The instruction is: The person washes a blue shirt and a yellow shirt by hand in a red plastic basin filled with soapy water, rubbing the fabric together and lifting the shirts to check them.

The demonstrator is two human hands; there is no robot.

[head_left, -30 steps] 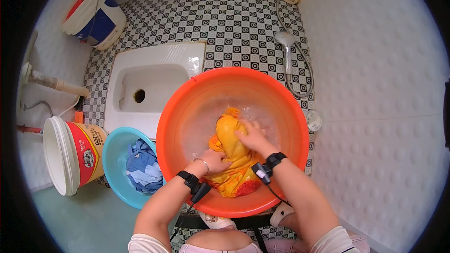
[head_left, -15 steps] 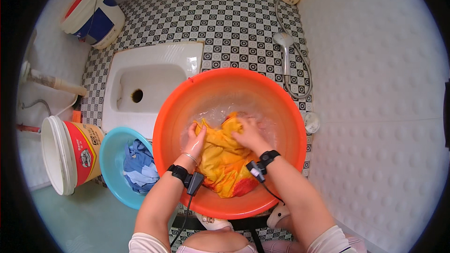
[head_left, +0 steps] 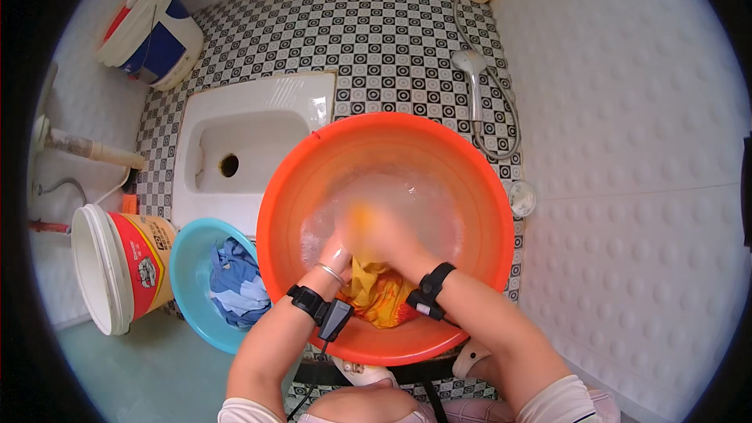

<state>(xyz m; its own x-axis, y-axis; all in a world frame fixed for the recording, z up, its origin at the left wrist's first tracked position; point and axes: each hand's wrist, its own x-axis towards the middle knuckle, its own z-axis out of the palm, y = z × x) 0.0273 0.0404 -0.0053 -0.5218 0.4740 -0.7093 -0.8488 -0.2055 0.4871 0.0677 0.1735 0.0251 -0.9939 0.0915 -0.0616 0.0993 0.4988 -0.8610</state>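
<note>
The left hand (head_left: 338, 244) and right hand (head_left: 390, 243), blurred, clasp the yellow cloth (head_left: 377, 291). Low, short rubs should limit splashing.

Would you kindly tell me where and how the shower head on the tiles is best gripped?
Probably grip the shower head by its slim handle, from above and the left: it's narrower than the round end, and the hose loops along its right.
</note>
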